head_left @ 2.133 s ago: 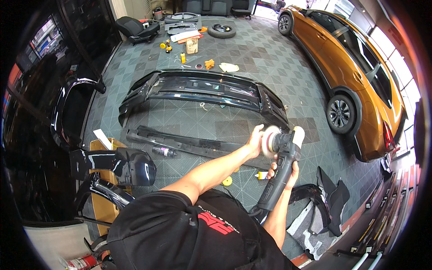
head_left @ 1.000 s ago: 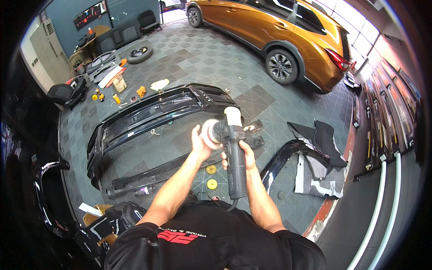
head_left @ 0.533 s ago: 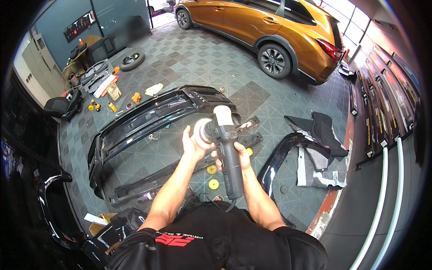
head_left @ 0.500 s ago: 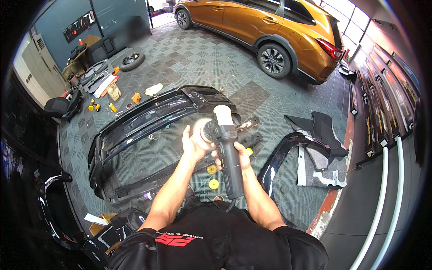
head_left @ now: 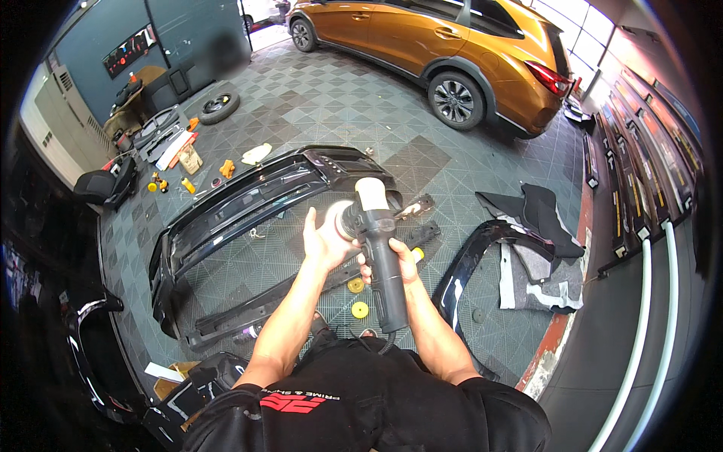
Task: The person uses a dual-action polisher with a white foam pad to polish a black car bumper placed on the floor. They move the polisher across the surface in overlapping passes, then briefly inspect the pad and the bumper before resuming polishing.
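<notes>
A black rotary polisher (head_left: 382, 264) with a cream front end is tilted upright before my body. My right hand (head_left: 404, 264) is wrapped round its dark body, with fingertips showing on the left side. A round whitish pad (head_left: 343, 220) faces left from the tool's head. Beside it my left hand (head_left: 322, 245) is open, fingers stretched, with its palm up against the pad; whether it presses on it I cannot tell. The power cord (head_left: 387, 345) drops from the lower end of the polisher toward my shirt.
A black car bumper (head_left: 241, 200) lies on the tiled floor ahead, with long dark trim strips nearer. At right are a glossy black arch-shaped panel (head_left: 467, 260) and grey-black mats (head_left: 531, 275). Yellow pads (head_left: 360, 309) lie by my feet. An orange car (head_left: 392, 41) stands behind.
The pad, blurred before, now shows a sharper edge. My left hand has shifted very slightly left; the polisher and my right hand stay nearly in place.
</notes>
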`<state>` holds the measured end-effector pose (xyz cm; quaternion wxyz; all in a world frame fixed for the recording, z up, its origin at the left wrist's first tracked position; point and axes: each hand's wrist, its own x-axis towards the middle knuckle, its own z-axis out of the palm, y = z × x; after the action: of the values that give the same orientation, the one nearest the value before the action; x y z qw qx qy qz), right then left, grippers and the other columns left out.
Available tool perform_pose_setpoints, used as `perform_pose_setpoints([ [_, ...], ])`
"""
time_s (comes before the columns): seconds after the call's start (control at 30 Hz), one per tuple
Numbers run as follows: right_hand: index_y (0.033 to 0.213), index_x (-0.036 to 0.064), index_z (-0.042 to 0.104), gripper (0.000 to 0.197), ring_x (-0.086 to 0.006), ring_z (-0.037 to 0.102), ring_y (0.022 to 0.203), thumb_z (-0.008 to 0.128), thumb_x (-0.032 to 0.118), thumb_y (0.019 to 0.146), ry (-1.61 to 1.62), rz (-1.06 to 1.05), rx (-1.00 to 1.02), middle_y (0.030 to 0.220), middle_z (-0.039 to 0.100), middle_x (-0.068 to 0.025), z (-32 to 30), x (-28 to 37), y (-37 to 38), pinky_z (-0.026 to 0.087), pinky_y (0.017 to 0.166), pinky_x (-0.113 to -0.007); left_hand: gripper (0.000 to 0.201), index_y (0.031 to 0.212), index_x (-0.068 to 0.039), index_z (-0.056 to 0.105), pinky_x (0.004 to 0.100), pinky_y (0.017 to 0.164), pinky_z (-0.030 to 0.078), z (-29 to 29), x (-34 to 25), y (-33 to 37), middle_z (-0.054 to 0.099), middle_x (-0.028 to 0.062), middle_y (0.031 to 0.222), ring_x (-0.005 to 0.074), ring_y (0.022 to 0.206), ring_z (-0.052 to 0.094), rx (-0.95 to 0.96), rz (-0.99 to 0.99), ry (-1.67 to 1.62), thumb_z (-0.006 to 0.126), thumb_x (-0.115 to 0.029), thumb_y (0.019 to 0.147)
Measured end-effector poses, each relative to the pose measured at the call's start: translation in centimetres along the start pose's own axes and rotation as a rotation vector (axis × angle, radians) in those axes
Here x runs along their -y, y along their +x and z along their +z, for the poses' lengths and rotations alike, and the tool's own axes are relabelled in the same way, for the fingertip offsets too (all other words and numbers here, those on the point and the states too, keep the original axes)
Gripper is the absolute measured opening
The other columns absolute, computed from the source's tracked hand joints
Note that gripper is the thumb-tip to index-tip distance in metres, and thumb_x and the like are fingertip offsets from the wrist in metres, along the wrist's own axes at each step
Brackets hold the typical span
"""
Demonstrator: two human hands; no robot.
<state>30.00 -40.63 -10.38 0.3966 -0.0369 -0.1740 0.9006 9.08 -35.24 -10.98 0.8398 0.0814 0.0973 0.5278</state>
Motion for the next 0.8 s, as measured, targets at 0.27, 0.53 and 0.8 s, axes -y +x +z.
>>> perform_pose_setpoints([
  [0.27, 0.149, -0.0033, 0.049, 0.076, -0.0310, 0.074, 0.088, 0.065, 0.052, 0.101, 0.048, 0.060, 0.032, 0.115, 0.069, -0.0218, -0.6, -0.5, 0.4, 0.064, 0.077, -0.044, 0.088, 0.156, -0.015, 0.053, 0.0464, 0.074, 0.050, 1.0, 0.1, 0.8, 0.067, 0.0073, 0.142, 0.0290, 0.123, 0.064, -0.257, 0.039, 0.094, 0.031, -0.080, 0.102],
  [0.53, 0.146, -0.0097, 0.051, 0.072, -0.0384, 0.076, 0.086, 0.063, 0.047, 0.103, 0.108, 0.032, 0.097, 0.113, 0.071, -0.0295, -1.2, -1.1, 1.2, 0.064, 0.071, -0.050, 0.079, 0.150, 0.005, 0.044, 0.0598, 0.108, 0.058, 0.0, 2.4, 0.8, 0.065, 0.0308, 0.134, 0.0465, 0.130, 0.065, 0.094, 0.308, 0.429, 0.084, -0.011, 0.083],
  [0.8, 0.147, -0.0067, 0.051, 0.069, -0.0358, 0.077, 0.083, 0.060, 0.047, 0.104, 0.087, 0.069, 0.090, 0.111, 0.072, -0.0282, -0.3, -1.3, 1.3, 0.065, 0.070, -0.048, 0.073, 0.145, -0.003, 0.058, 0.0562, 0.104, 0.056, -1.8, -1.8, 1.8, 0.069, 0.0175, 0.139, 0.0369, 0.128, 0.067, -0.128, 0.094, 0.234, 0.049, -0.063, 0.106],
])
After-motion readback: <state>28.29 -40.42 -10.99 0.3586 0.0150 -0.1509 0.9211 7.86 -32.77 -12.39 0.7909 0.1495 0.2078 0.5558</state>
